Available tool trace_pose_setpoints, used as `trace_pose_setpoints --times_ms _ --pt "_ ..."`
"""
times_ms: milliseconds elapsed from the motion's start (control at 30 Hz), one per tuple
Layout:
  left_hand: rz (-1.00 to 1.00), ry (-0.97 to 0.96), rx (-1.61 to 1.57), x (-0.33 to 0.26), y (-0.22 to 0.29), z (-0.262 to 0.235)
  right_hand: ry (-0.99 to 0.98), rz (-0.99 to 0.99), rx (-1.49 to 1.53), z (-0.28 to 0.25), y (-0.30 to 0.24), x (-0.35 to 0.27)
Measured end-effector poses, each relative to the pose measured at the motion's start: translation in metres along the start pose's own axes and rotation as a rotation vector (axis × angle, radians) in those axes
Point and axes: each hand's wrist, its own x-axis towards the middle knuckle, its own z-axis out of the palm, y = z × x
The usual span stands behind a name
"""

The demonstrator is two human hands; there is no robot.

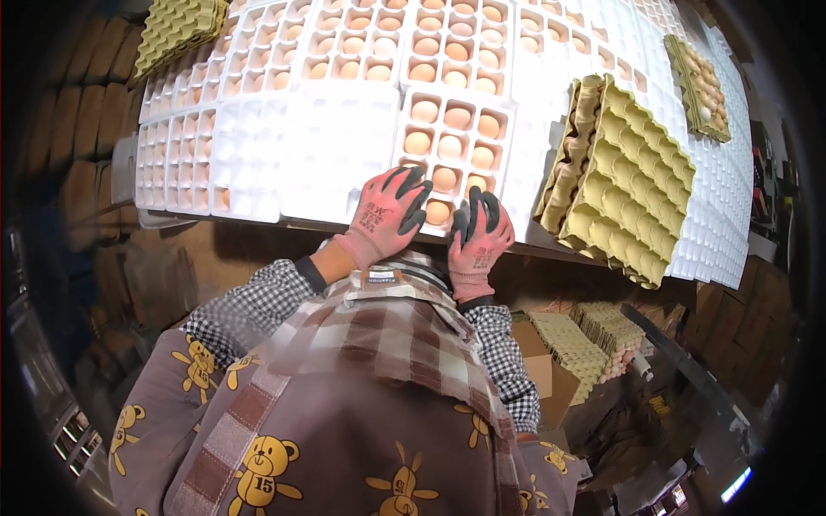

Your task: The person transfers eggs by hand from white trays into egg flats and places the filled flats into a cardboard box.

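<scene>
Pink-gloved left hand (389, 211), right hand (478, 234) partly covering egg tray (452, 142) front row.

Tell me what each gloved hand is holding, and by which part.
Both hands rest on the near end of the white egg tray: left hand over its near-left corner, right hand at its near edge. A closed grip cannot be told.

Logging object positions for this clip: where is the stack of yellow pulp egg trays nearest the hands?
In the head view, the stack of yellow pulp egg trays lies tilted on the white tray surface, just right of the right hand.
</scene>
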Motion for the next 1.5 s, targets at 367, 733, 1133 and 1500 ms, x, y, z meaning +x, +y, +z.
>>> trace_pose_setpoints --times_ms 367,733,1133,1500 --pt "-0.051 -0.002 0.043 0.048 0.05 0.012 -0.383 0.054 0.623 -0.07 0.058 0.015" --pt "-0.187 -0.182 -0.487 0.136 0.141 0.036 0.053 0.621 0.432 -0.222 0.342 0.088" --pt "-0.572 0.715 -0.301 0.256 -0.028 -0.059 0.052 0.64 0.492 -0.188 0.341 0.148" --pt "-0.536 0.137 -0.422 0.215 0.153 0.089 -0.159 0.778 1.179 -0.173 0.311 0.127"
